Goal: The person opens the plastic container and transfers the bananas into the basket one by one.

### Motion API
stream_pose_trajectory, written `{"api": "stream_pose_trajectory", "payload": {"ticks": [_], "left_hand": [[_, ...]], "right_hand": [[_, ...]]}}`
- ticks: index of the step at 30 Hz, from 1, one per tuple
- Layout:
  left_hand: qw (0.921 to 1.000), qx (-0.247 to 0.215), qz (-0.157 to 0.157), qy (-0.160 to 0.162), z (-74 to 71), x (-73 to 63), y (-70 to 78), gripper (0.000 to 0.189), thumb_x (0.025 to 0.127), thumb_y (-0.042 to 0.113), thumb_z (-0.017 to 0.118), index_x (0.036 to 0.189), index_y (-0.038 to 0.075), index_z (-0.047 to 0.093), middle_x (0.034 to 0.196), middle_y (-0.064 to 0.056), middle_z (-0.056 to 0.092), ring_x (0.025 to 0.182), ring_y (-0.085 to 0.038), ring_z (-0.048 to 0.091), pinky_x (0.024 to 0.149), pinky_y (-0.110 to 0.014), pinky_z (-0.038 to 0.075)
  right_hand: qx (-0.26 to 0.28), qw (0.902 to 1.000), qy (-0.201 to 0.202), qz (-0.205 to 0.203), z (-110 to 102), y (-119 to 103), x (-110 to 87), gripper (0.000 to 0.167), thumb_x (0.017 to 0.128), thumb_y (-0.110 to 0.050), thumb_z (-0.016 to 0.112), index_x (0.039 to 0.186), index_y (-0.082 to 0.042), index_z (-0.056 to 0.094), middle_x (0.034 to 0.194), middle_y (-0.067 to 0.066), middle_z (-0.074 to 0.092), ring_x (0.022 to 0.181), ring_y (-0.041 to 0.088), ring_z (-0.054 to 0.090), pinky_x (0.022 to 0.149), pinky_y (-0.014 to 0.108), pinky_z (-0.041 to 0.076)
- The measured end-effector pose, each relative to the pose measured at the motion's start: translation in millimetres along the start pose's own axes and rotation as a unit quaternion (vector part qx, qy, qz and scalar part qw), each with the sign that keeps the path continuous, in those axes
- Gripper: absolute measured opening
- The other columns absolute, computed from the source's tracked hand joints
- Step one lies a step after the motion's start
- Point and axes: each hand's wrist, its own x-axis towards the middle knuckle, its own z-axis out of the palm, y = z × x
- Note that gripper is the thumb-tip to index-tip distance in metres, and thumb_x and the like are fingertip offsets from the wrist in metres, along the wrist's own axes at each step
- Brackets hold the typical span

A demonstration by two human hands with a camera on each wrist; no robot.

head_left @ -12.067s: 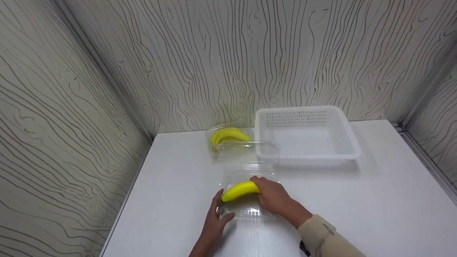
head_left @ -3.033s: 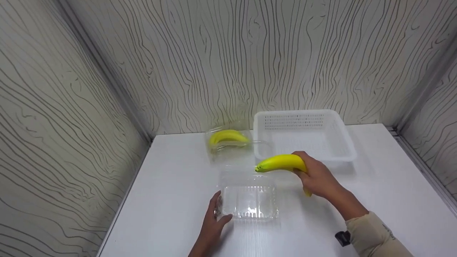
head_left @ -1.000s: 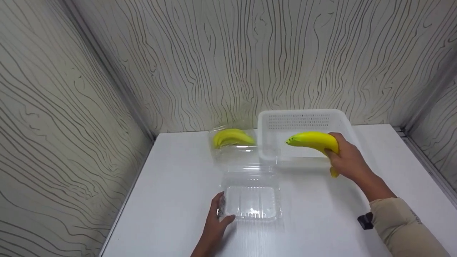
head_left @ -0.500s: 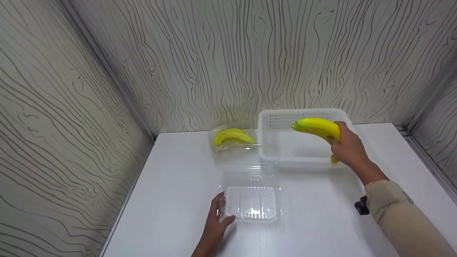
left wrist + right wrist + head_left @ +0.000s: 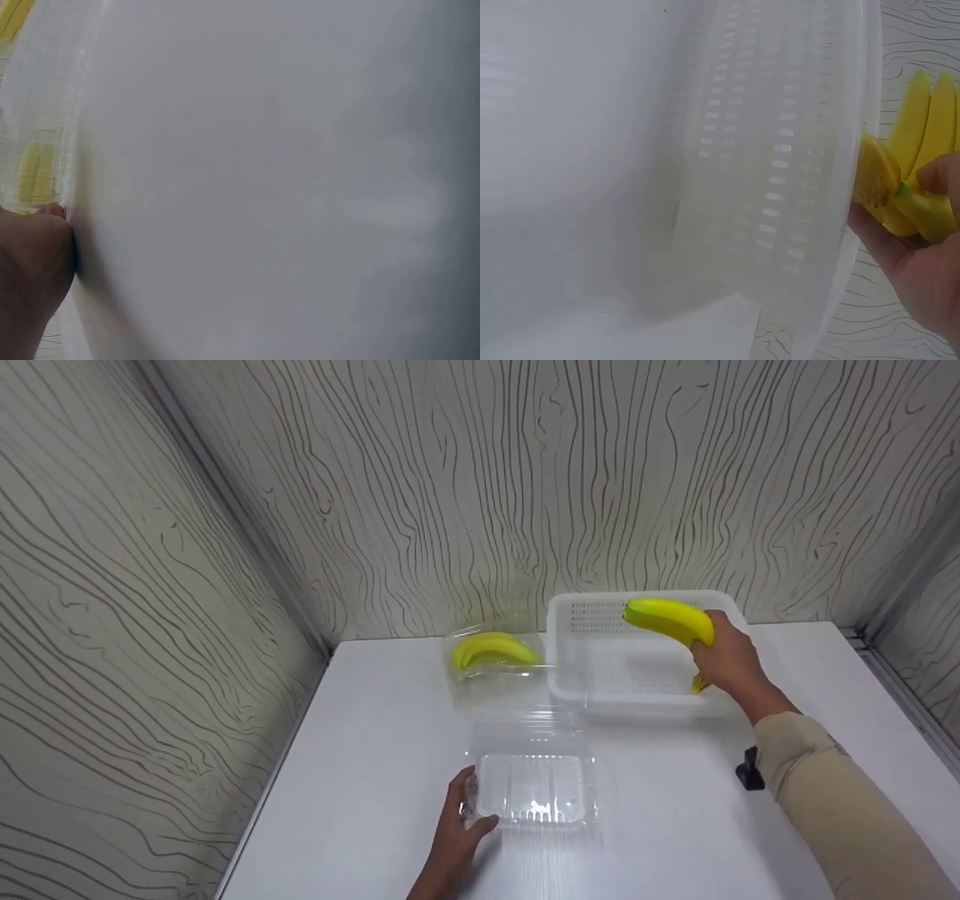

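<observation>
My right hand (image 5: 731, 656) grips a bunch of bananas (image 5: 670, 620) by its stem end, above the right part of a white perforated basket (image 5: 637, 701). In the right wrist view the bunch (image 5: 913, 142) shows several yellow bananas joined at the stem, beyond the basket's wall (image 5: 817, 150). Low in the head view, my left hand (image 5: 454, 840) holds the left side of a clear plastic clamshell container (image 5: 590, 791), thumb at the front corner, other fingers along the side. The container's tray holds nothing. In the left wrist view, part of the left hand (image 5: 34, 255) shows against the container.
A second clear container (image 5: 454, 682) with yellow bananas (image 5: 495, 649) inside stands at the back, left of the basket. A raised clear lid (image 5: 517, 669) partly covers it from view. Patterned walls (image 5: 480, 495) enclose the white table (image 5: 360, 765) behind and at both sides.
The bunch of bananas has moved in my right hand from over the clamshell container to the right and back, above the basket. My left hand has stayed at the container.
</observation>
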Motion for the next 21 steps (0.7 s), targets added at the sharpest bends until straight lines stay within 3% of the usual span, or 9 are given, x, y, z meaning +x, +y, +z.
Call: {"api": "stream_pose_trajectory", "payload": {"ticks": [13, 21], "left_hand": [[1.0000, 0.006, -0.004, 0.002, -0.5, -3.3, -1.8, 0.092, 0.086, 0.024, 0.076, 0.166, 0.026, 0.030, 0.174, -0.019, 0.032, 0.160, -0.049, 0.032, 0.127, -0.076, 0.025], [0.9999, 0.005, -0.006, 0.008, 0.4, -2.6, -1.8, 0.092, 0.083, 0.025, 0.078, 0.164, 0.028, 0.033, 0.174, -0.016, 0.034, 0.162, -0.047, 0.030, 0.128, -0.078, 0.018]], "right_hand": [[-0.011, 0.9970, -0.035, 0.068, 6, 24, 14.3, 0.067, 0.098, -0.007, 0.048, 0.158, 0.010, 0.025, 0.143, 0.034, 0.050, 0.117, 0.043, 0.052, 0.107, 0.064, 0.049], [-0.023, 0.9909, -0.070, 0.112, 10, 26, 18.9, 0.069, 0.099, -0.007, 0.049, 0.159, 0.011, 0.022, 0.141, 0.033, 0.048, 0.112, 0.041, 0.054, 0.080, 0.040, 0.058]]}}
